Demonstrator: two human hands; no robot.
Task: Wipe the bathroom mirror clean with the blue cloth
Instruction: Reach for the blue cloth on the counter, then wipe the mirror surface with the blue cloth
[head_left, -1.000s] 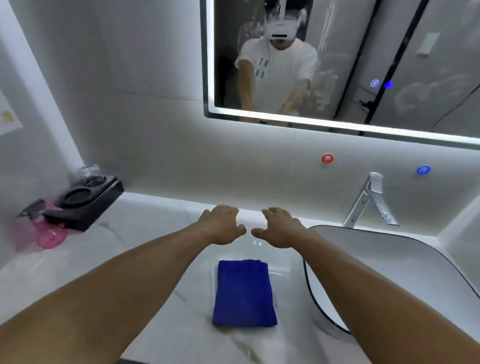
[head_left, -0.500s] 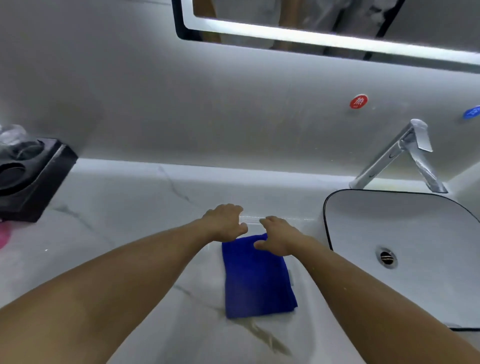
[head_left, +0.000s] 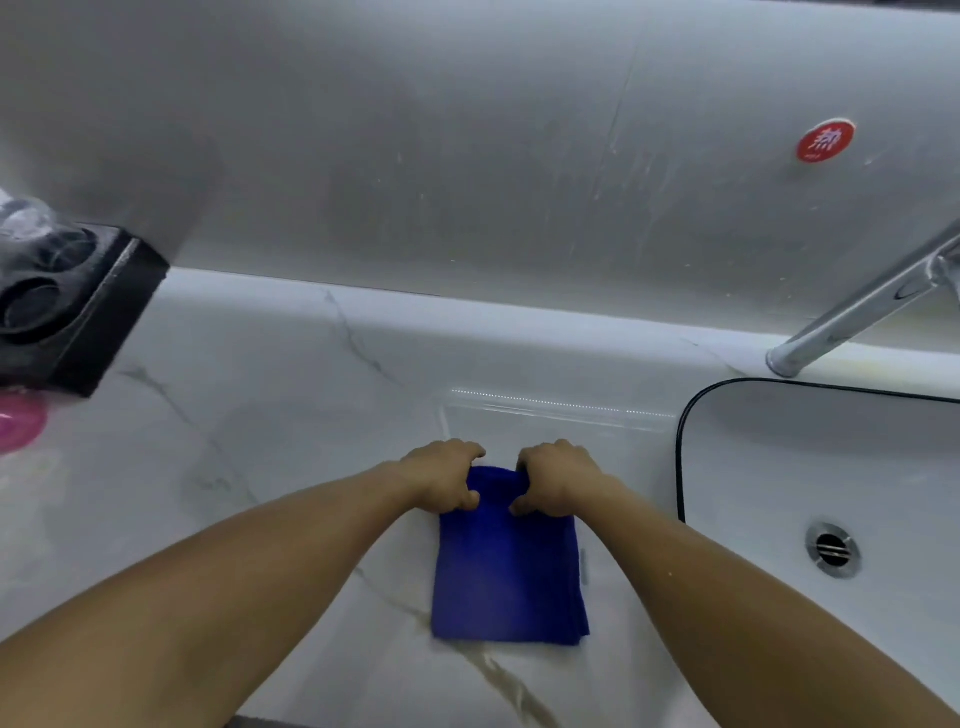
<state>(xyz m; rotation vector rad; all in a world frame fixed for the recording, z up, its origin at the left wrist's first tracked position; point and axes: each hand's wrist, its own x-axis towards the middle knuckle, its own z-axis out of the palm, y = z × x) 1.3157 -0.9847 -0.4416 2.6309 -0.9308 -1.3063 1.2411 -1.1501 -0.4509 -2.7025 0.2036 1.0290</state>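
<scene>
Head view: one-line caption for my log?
Left hand and right hand grip the far edge of the blue cloth on the counter beside the sink.

Blue cloth (head_left: 509, 571) top under fingers (head_left: 530, 457), faucet (head_left: 857, 312) cropped right, pink blur (head_left: 18, 426) perhaps bottle

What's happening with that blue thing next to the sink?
A person is taking hold of the folded blue cloth on the marble counter beside the sink. The left hand grips its far left corner and the right hand its far right corner. The cloth lies mostly flat, not yet lifted, so no mirror wiping has begun.
</scene>
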